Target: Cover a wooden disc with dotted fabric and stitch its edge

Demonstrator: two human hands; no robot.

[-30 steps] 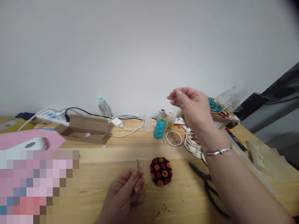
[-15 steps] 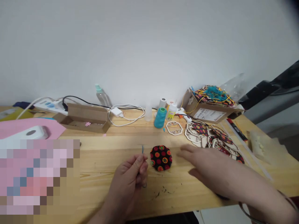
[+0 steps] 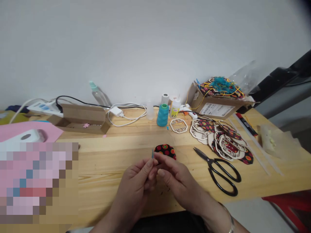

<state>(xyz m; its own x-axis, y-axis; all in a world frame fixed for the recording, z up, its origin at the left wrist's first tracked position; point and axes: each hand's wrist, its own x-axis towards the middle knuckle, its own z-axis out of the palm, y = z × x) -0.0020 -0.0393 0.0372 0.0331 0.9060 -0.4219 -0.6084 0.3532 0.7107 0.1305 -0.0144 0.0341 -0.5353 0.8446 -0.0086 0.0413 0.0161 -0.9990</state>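
Observation:
My left hand (image 3: 134, 183) is raised at the middle of the table, its fingertips pinching a thin sewing needle (image 3: 152, 154) with a teal end. My right hand (image 3: 177, 179) is close beside it, fingers curled and touching the left fingertips. Whether those fingers hold a thread is too fine to tell. Just behind both hands lies a round black fabric piece with red and orange circles (image 3: 165, 150), its lower part hidden by my fingers.
Black-handled scissors (image 3: 218, 171) lie on the wooden table (image 3: 102, 165) to the right, beside a heap of lattice wooden frames and patterned fabric (image 3: 220, 139). Behind stand a teal thread cone (image 3: 162, 116), a glue bottle (image 3: 175, 107) and a cardboard box (image 3: 213, 108). A pixelated patch covers the lower left.
My right hand has swung in from the right to meet the left hand, now covering part of the fabric piece. The scissors are fully uncovered, and the view has tilted, shifting everything upward.

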